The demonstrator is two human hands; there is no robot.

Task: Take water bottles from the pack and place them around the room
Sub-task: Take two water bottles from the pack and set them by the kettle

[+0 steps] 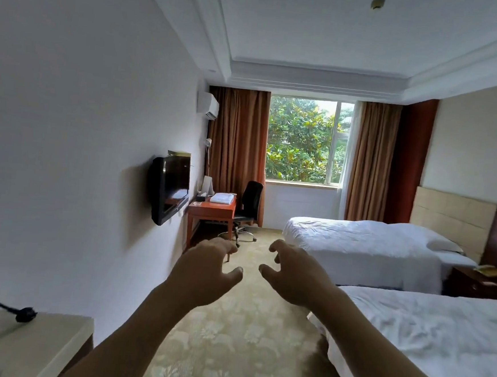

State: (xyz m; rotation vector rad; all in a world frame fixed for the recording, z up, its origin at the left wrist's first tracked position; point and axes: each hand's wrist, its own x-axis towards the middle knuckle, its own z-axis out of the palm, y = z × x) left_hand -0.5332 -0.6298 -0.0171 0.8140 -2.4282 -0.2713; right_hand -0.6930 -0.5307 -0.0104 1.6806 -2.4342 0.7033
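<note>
both arms outstretched, left hand [205,262] and right hand [294,270] loosely curled, empty

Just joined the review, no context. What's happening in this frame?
A person stands in a hotel room with both arms stretched forward over the carpet. The left hand and right hand hold nothing, fingers loosely curled. No water bottles or pack show in view. Ahead are a wooden desk with an office chair by the window, a wall TV, and two white beds on the right. Nothing is being handled yet.
</note>
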